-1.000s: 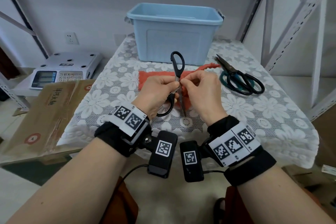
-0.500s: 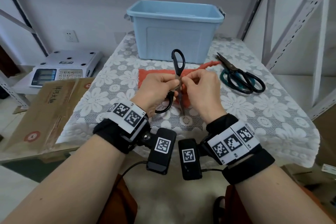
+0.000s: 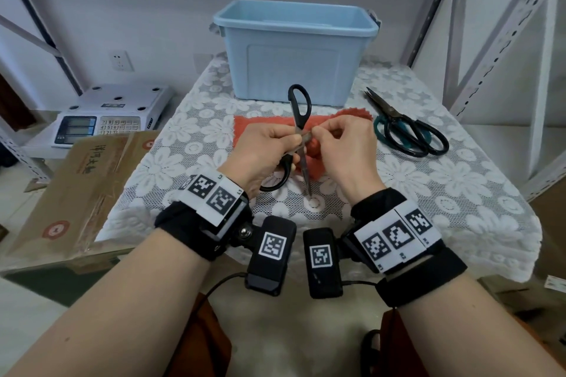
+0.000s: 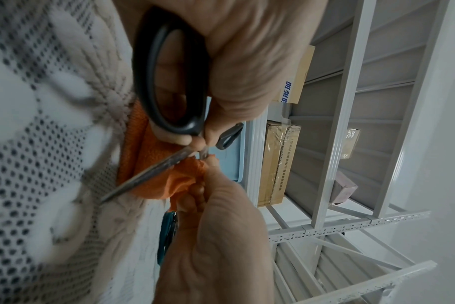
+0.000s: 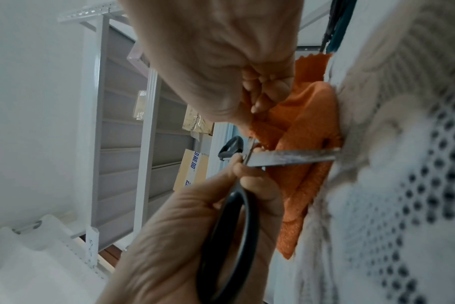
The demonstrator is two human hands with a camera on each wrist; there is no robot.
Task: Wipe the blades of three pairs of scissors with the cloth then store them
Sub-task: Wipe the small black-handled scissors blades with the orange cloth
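My left hand (image 3: 284,144) grips the black-handled scissors (image 3: 299,104) by the lower loop (image 4: 166,82), held above the table with the blades spread. One blade (image 3: 305,171) points down at the lace tablecloth (image 3: 413,187). My right hand (image 3: 324,136) pinches a fold of the orange cloth (image 3: 263,127) onto the other blade close to the pivot. In the right wrist view the free blade (image 5: 291,158) lies across the cloth (image 5: 307,123). Two more pairs of scissors (image 3: 407,131), one black-handled and one teal-handled, lie together on the table at the right.
A light blue plastic bin (image 3: 294,70) stands open at the back of the table. Left of the table are a cardboard box (image 3: 79,180) and an electronic scale (image 3: 104,116). White metal shelf posts (image 3: 539,49) rise on the right.
Little differs. Both hands stay on the scissors and cloth, and my right fingers have shifted slightly on the blade near the pivot.
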